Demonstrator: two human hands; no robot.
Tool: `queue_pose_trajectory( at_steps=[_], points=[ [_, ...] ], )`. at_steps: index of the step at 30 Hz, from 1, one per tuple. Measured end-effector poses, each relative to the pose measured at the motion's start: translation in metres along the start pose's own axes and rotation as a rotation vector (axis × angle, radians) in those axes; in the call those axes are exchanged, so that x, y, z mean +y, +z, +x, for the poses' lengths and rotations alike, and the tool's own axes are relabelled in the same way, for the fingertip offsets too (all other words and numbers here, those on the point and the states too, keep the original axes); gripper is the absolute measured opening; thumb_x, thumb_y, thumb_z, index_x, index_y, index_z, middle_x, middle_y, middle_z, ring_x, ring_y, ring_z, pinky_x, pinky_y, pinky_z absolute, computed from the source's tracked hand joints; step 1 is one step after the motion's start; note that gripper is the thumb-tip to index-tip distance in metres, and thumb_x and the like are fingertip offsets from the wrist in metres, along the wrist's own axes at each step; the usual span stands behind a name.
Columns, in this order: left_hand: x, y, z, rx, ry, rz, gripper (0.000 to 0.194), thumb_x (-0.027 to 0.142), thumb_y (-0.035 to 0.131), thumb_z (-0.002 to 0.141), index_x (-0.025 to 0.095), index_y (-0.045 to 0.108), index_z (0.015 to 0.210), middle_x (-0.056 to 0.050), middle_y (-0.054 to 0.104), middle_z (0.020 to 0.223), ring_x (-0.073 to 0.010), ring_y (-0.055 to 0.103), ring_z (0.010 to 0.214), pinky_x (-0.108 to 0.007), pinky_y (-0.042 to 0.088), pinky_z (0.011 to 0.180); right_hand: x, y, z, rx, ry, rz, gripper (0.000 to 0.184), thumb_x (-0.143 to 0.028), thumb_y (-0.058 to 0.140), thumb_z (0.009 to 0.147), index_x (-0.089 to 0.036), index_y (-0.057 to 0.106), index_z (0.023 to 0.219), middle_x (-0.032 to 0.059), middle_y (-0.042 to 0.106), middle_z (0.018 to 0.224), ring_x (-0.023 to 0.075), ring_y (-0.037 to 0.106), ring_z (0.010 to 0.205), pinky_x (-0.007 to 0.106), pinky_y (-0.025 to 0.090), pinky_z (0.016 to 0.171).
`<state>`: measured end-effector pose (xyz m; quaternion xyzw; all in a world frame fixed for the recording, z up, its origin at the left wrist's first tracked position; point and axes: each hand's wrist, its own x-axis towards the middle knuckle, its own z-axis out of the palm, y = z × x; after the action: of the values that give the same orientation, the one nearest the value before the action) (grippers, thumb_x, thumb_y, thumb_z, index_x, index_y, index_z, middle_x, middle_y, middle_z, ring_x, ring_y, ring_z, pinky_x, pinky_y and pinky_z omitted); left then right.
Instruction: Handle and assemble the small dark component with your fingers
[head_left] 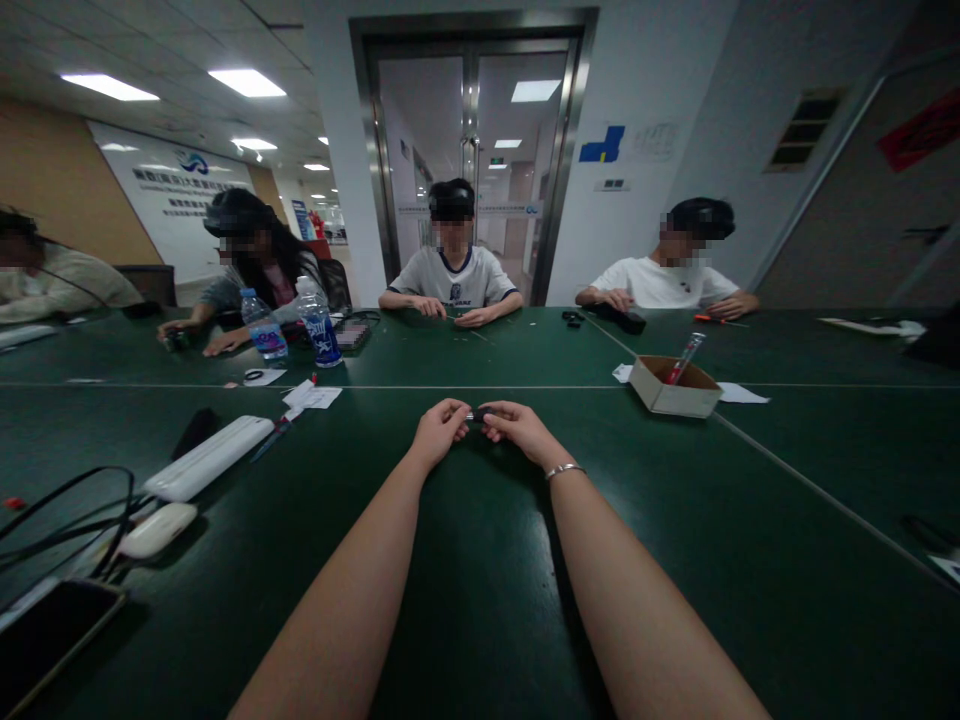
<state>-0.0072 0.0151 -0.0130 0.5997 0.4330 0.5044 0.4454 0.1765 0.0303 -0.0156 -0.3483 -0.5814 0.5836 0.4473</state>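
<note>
A small dark object with a silvery left end is held between my two hands, just above the green table. My left hand pinches its silvery end with thumb and fingertips. At the dark end, the fingers of my right hand are closed on it. A bracelet circles my right wrist. The object is too small and dim for me to tell its kind, and my fingers cover part of it.
To my left lie a white power strip, a white rounded case, black cables and a phone. Two bottles stand farther back. A cardboard box sits at right. Several people in headsets sit across the table.
</note>
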Motion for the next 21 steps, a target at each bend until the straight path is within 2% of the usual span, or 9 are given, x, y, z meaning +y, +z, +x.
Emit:
queue_pose_trajectory(
  at_steps=[3,8,15,18,21],
  points=[
    [0.0001,0.0012,0.0,-0.004,-0.002,0.002,0.038,0.051,0.059,0.077,0.014,0.06,0.088,0.0,0.056,0.058,-0.0096,0.05,0.05,-0.021,0.041,0.049,0.001,-0.0002,0.0007,-0.002,-0.007,0.005,0.04,-0.028,0.08,0.069,-0.011,0.067,0.104,0.0029,0.067,0.068,0.0097,0.058,0.055,0.021,0.05,0.055],
    [0.0003,0.0021,-0.0004,0.008,-0.007,-0.046,0.036,0.046,0.062,0.075,0.014,0.058,0.092,-0.001,0.059,0.062,-0.011,0.055,0.054,-0.02,0.042,0.051,0.0034,-0.0012,0.0019,0.009,-0.014,0.015,0.039,-0.028,0.08,0.07,-0.012,0.067,0.103,0.0026,0.067,0.068,0.0099,0.059,0.056,0.02,0.05,0.054],
    [-0.0017,0.001,-0.0001,0.021,-0.024,0.046,0.033,0.048,0.056,0.081,0.014,0.057,0.079,-0.003,0.061,0.062,-0.012,0.057,0.055,-0.022,0.044,0.053,0.0034,-0.0011,0.002,0.0,-0.016,0.008,0.039,-0.027,0.08,0.07,-0.012,0.066,0.103,0.0024,0.067,0.068,0.0099,0.059,0.056,0.02,0.05,0.055],
    [-0.0002,0.0014,-0.0012,0.038,-0.022,0.072,0.031,0.045,0.054,0.084,0.014,0.059,0.086,-0.005,0.064,0.074,-0.0131,0.06,0.062,-0.022,0.046,0.054,0.0043,-0.0011,0.0026,0.012,-0.014,0.017,0.037,-0.027,0.079,0.071,-0.013,0.066,0.102,0.0023,0.066,0.069,0.0102,0.059,0.056,0.02,0.05,0.054],
    [0.0015,0.0016,-0.0021,0.059,0.012,0.035,0.03,0.035,0.061,0.079,0.017,0.059,0.103,-0.007,0.064,0.092,-0.0151,0.063,0.073,-0.022,0.048,0.055,0.0052,-0.0015,0.003,0.023,-0.017,0.025,0.036,-0.026,0.079,0.071,-0.013,0.066,0.102,0.0029,0.067,0.069,0.0105,0.059,0.057,0.021,0.05,0.054]
  ],
)
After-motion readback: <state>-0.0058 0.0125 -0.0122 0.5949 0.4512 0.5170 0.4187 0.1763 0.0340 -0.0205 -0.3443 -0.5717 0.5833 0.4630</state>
